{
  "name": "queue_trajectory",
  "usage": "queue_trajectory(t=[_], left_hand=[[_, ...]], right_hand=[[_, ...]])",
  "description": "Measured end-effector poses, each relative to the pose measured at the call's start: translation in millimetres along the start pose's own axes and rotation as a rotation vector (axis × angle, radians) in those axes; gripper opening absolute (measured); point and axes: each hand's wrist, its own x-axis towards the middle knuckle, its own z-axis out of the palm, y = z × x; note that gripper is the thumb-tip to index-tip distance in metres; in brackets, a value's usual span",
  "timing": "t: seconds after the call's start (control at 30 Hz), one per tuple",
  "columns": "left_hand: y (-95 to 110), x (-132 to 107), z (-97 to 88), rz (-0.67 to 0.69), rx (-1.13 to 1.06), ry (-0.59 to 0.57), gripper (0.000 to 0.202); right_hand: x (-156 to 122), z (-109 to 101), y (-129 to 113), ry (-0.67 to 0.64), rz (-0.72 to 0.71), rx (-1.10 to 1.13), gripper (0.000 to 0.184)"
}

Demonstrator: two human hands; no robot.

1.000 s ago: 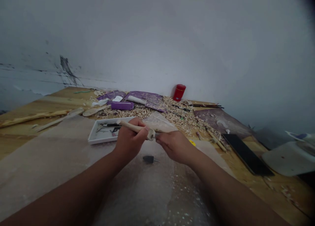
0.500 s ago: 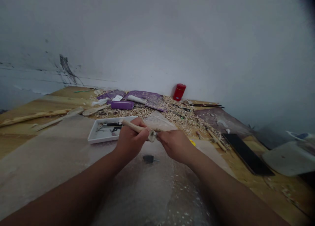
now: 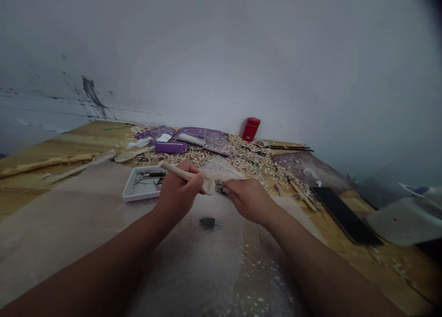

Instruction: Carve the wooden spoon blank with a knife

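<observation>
Both hands meet mid-view: your left hand point(image 3: 177, 192) is clenched round a wooden stick point(image 3: 181, 173), thin end toward 10 o'clock, broad end meeting your right hand point(image 3: 247, 198), which pinches a small dark tool point(image 3: 219, 188). White tray point(image 3: 138, 198) at 9 o'clock of the left hand; dark bit point(image 3: 207, 222) at 6 o'clock of the stick.

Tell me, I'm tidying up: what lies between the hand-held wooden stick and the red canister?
In the head view, a clear plastic bag next to the wooden stick, then wood shavings up to the red canister.
</observation>
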Motion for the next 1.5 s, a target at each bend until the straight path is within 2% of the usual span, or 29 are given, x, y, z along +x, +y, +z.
queue_trajectory(t=[0.13, 0.3, 0.4, 0.53, 0.8, 0.97, 1.23, 1.5], left_hand=[[-1, 1, 2.4, -0.079, -0.229, -0.012, 0.014], [-1, 5, 3.9, -0.267, -0.632, -0.034, 0.014], [1, 7, 4.5, -0.338, -0.752, -0.066, 0.014], [1, 6, 7.9, -0.428, -0.842, -0.024, 0.013], [-4, 2, 14.5, -0.528, -0.759, -0.029, 0.02], [-6, 3, 15.0, -0.511, -0.657, -0.051, 0.025], [-8, 0, 13.4, -0.512, -0.539, -0.271, 0.028], [-4, 5, 10.7, -0.54, -0.552, -0.246, 0.028]], right_hand=[[-1, 2, 1, 0.059, 0.037, 0.11, 0.021], [-3, 6, -5, 0.145, -0.033, 0.282, 0.028], [-4, 6, -10, 0.154, -0.047, 0.321, 0.025], [-3, 7, -14, 0.156, -0.093, 0.308, 0.02], [-5, 14, -21, 0.133, -0.144, 0.092, 0.02], [-5, 15, -18, 0.132, -0.154, 0.043, 0.024], [-3, 10, -12, 0.083, -0.131, -0.034, 0.024], [-5, 8, -16, 0.081, -0.207, -0.06, 0.021]])
